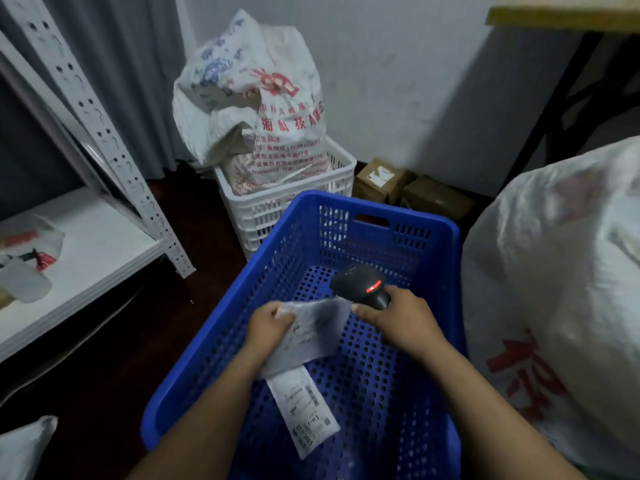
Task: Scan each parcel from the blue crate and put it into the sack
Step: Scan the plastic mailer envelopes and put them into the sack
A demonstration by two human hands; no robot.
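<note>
Parcel [311, 336] over blue crate [194, 358] looked soft, light, floppy; left hand [270, 327] pinched top corner, right hand [403, 322] gripped scanner [360, 285].

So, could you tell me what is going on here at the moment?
A person is scanning parcels over the blue crate. The left hand holds a grey parcel above the crate, and the right hand grips a black scanner, its red light on, beside the parcel's far edge. Another labelled parcel shows lower in the crate. The white sack stands to the right; the held parcel is not in it yet.
</note>
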